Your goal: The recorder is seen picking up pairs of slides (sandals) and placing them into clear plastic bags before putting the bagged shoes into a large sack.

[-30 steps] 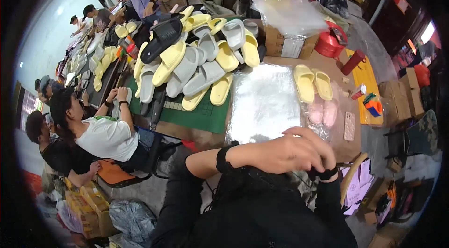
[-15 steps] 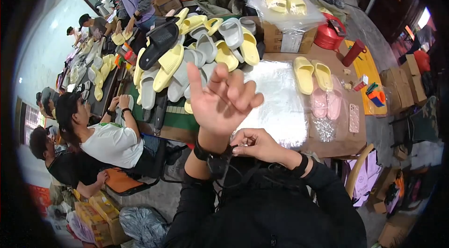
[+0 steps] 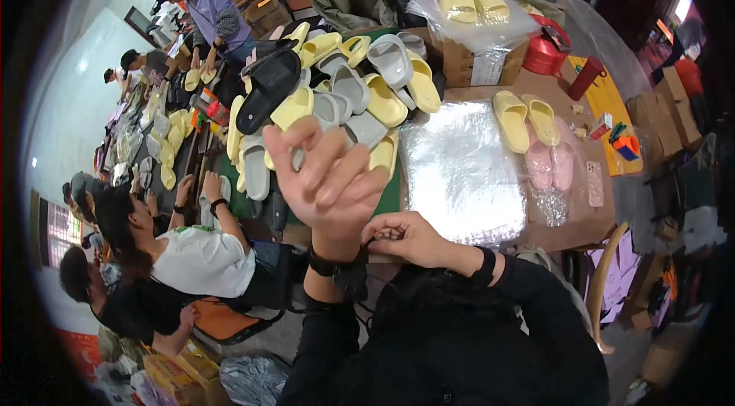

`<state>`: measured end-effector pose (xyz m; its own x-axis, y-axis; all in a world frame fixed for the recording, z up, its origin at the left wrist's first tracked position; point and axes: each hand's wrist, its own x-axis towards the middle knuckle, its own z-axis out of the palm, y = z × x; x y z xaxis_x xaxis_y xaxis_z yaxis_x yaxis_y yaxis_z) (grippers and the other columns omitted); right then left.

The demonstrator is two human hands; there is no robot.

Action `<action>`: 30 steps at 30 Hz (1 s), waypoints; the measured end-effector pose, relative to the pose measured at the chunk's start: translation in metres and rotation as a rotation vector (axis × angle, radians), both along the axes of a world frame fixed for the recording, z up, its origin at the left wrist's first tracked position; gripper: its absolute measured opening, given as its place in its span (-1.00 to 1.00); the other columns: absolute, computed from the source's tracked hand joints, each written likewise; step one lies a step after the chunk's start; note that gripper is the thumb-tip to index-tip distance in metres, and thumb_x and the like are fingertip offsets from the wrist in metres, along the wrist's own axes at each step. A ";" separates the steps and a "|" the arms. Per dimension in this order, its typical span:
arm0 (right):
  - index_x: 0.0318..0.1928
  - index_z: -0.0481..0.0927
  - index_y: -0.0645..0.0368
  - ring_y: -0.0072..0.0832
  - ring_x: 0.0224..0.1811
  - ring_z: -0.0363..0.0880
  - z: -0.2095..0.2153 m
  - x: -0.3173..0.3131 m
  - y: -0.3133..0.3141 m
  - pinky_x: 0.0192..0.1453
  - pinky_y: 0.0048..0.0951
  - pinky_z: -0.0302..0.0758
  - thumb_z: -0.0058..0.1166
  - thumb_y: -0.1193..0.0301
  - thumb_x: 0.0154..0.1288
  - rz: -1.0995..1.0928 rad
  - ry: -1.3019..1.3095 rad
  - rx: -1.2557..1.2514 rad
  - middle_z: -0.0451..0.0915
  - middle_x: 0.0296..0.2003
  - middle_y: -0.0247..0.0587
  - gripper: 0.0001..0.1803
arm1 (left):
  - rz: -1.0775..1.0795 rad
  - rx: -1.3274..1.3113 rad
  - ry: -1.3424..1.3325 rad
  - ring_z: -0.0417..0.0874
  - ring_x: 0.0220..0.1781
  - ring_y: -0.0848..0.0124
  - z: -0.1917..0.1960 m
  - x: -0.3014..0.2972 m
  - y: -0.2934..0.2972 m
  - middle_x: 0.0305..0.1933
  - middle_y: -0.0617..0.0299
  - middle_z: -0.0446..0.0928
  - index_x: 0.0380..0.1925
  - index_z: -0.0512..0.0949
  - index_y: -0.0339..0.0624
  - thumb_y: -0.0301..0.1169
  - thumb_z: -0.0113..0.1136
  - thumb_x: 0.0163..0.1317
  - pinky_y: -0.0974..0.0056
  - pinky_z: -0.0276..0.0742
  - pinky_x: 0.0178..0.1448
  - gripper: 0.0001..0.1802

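Observation:
My left hand point(image 3: 325, 176) is raised in front of the slipper heap, its fingers loosely curled and apart, nothing in them. Round its wrist sits a black strap with a small dark box point(image 3: 348, 277). My right hand point(image 3: 409, 239) pinches the edge of that strap beside the left wrist; the exact bit between the fingertips is hard to make out. Beyond my hands lie yellow, grey and black slide slippers point(image 3: 348, 88) in a heap. To the right is a stack of clear plastic bags point(image 3: 463, 169), with a yellow pair of slides point(image 3: 511, 119) beside it.
A bagged pink pair of slides point(image 3: 551, 165) and a phone point(image 3: 594, 184) lie at the right. Behind stand a cardboard box point(image 3: 467, 63) under bagged yellow slides, a red tape roll point(image 3: 545, 54) and a red bottle point(image 3: 587, 78). A co-worker in white point(image 3: 203, 260) sits at my left.
My left hand has turned and its fingers have curled in more. It has shifted slightly left and down, with the right hand staying at its wrist. My view has shifted a little left.

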<state>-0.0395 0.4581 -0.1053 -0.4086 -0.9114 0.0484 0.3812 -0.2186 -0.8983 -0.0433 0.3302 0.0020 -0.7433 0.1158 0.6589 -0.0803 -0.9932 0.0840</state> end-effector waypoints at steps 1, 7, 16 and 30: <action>-0.22 0.50 0.27 -0.78 -0.33 0.41 0.000 0.002 -0.005 -0.24 -0.68 0.37 0.02 0.61 0.21 0.009 -0.038 -0.023 0.51 -0.35 -0.43 -0.88 | 0.011 0.051 -0.031 0.38 -0.49 0.47 0.004 0.005 0.002 -0.46 0.30 0.41 -0.18 0.45 0.02 0.13 -0.43 0.33 0.31 0.22 -0.23 -0.46; -0.18 0.47 0.25 -0.73 -0.31 0.41 0.004 0.005 -0.037 -0.17 -0.65 0.38 0.04 0.58 0.21 0.000 -0.005 -0.085 0.47 -0.35 -0.41 -0.84 | -0.010 0.144 0.095 0.47 -0.43 0.42 0.018 0.010 -0.014 -0.41 0.21 0.48 -0.20 0.41 -0.05 -0.16 -0.29 0.33 0.31 0.37 -0.29 -0.69; -0.11 0.43 0.26 -0.65 -0.25 0.44 0.018 -0.042 -0.055 -0.14 -0.61 0.37 -0.10 0.43 0.34 -0.662 0.371 -0.083 0.49 -0.34 -0.35 -0.81 | 0.711 -0.880 -0.251 0.28 -0.45 0.44 -0.027 -0.009 -0.072 -0.49 0.24 0.31 -0.35 0.36 -0.17 -0.18 -0.28 0.37 0.29 0.20 -0.25 -0.69; -0.18 0.48 0.24 -0.68 -0.39 0.42 0.027 -0.036 -0.092 -0.31 -0.64 0.35 -0.09 0.44 0.31 -0.596 0.511 -0.170 0.50 -0.40 -0.37 -0.84 | -0.250 -1.171 0.040 0.26 0.27 0.37 -0.129 -0.008 -0.037 0.23 0.06 0.27 0.19 0.22 -0.31 -0.36 -0.10 0.29 0.32 0.17 0.31 -0.52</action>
<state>-0.0757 0.3658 -0.0786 -0.7142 -0.5100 0.4795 -0.2919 -0.4056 -0.8662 -0.0509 0.2935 -0.1267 -0.5960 0.7991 0.0787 -0.2369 -0.2687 0.9336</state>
